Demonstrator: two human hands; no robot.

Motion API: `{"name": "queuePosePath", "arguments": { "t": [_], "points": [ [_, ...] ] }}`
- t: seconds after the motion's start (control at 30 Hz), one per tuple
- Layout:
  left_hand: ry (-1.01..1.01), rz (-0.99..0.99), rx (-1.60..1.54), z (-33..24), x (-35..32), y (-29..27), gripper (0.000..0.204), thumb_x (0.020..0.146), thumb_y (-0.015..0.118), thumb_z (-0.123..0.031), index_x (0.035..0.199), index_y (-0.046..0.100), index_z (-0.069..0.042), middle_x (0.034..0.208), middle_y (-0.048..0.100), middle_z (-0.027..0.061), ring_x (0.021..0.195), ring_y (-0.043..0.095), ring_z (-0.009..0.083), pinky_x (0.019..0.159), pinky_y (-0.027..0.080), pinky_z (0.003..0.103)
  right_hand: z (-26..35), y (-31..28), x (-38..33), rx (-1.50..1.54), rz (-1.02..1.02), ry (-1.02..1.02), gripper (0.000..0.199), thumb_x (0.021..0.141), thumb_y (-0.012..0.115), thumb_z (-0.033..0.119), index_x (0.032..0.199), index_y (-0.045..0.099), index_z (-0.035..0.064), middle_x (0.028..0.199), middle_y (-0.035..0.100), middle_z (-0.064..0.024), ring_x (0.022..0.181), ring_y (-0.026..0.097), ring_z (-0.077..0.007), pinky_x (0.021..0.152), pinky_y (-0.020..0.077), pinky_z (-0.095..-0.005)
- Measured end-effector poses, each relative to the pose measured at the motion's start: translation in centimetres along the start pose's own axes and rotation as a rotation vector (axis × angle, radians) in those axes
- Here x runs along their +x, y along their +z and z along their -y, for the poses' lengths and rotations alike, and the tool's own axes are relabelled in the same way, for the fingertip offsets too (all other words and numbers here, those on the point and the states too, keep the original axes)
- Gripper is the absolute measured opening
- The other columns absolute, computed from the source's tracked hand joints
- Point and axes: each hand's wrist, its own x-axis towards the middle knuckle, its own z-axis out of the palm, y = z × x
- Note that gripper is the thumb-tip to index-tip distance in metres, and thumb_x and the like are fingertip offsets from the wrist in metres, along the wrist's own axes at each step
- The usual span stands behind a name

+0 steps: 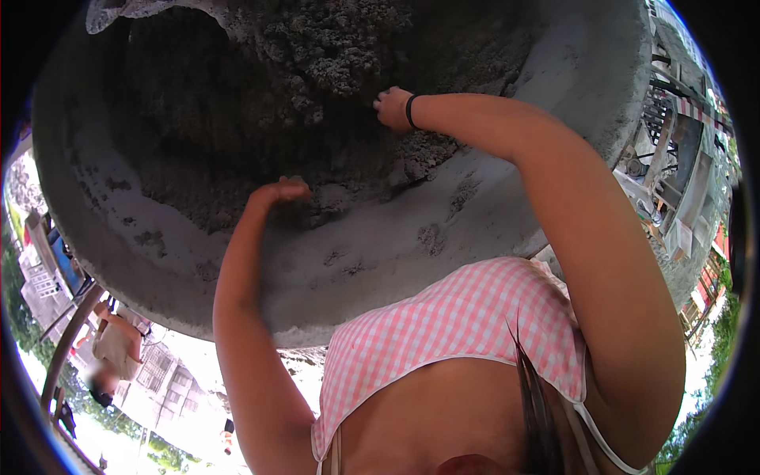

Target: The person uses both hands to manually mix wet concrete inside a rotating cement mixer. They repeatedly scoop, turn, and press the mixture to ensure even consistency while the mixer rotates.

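A wide round grey basin (586, 71) fills the upper part of the view. Dark grey, crumbly, damp-looking material (336, 55) is heaped inside it, like mortar or pulp. My right hand (392, 108), with a black band on its wrist, reaches in from the right. Its fingers are curled against the material, and whatever they grip is hidden. Lower and to the left, my left hand (290, 190) bends inward just above the basin's near inner wall. It is partly in shadow and blurred, so its fingers do not show clearly.
A pale, wrinkled plastic-like sheet (158, 8) hangs at the basin's far left edge. Beyond the rim on the left, a person (119, 348) is near a curved pole (63, 348). Wooden planks and frames (681, 174) are stacked at the right.
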Motion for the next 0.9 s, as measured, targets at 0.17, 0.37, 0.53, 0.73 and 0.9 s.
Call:
{"name": "queuePosePath", "arguments": {
  "t": [0.17, 0.37, 0.53, 0.73, 0.9],
  "points": [
    [0.091, 0.028, 0.072, -2.2, -0.4, -0.7, 0.047, 0.082, 0.048, -0.047, 0.115, 0.062, -0.016, 0.129, 0.055, 0.0076, 0.133, 0.031, 0.0351, 0.111, 0.022, 0.047, -5.9, 0.2, -3.4, -0.158, -0.199, -0.177, 0.049, 0.088, 0.062, 0.02, 0.135, 0.048, 0.0148, 0.142, 0.04, -0.0007, 0.122, 0.046, -0.0223, 0.104, 0.0387, -0.0491],
    [0.122, -0.28, -0.025, -8.2, -4.7, -3.4, 0.041, 0.09, 0.045, -0.046, 0.11, 0.057, -0.013, 0.123, 0.054, 0.0106, 0.13, 0.027, 0.0416, 0.113, 0.015, 0.054, -4.0, -6.5, -5.1, 0.048, -0.51, 0.295, 0.078, 0.087, 0.066, 0.028, 0.15, 0.021, 0.0222, 0.156, 0.017, -0.0026, 0.14, 0.025, -0.0318, 0.111, 0.0301, -0.0545],
    [0.391, -0.449, -1.05, -14.3, -7.3, -3.5, 0.043, 0.091, 0.041, -0.048, 0.115, 0.053, -0.014, 0.126, 0.051, 0.0122, 0.13, 0.033, 0.0399, 0.105, 0.032, 0.056, -2.8, -2.9, 4.6, 1.131, -0.247, 0.544, 0.079, 0.092, 0.045, 0.06, 0.152, 0.013, 0.0201, 0.159, 0.007, -0.0105, 0.144, 0.011, -0.0387, 0.108, 0.0281, -0.0621],
    [0.353, -0.355, -1.671, -21.0, -14.4, 1.5, 0.062, 0.091, 0.031, -0.046, 0.129, 0.038, 0.002, 0.13, 0.041, 0.024, 0.131, 0.035, 0.0369, 0.108, 0.03, 0.06, 2.7, -14.9, -11.1, 1.865, 0.205, -0.076, 0.077, 0.092, 0.032, 0.069, 0.142, 0.032, 0.0109, 0.141, 0.038, -0.0171, 0.128, 0.043, -0.032, 0.099, 0.0433, -0.0529],
    [0.794, -0.168, -1.497, -21.8, -24.8, 5.7, 0.074, 0.09, 0.034, -0.051, 0.138, 0.034, 0.005, 0.136, 0.041, 0.0245, 0.129, 0.039, 0.0384, 0.112, 0.03, 0.052, 5.0, -17.6, -19.8, 1.68, -0.113, -0.22, 0.049, 0.092, 0.059, 0.043, 0.122, 0.048, 0.0063, 0.102, 0.06, -0.009, 0.089, 0.065, -0.0189, 0.057, 0.0587, -0.0332]
  ]
}}
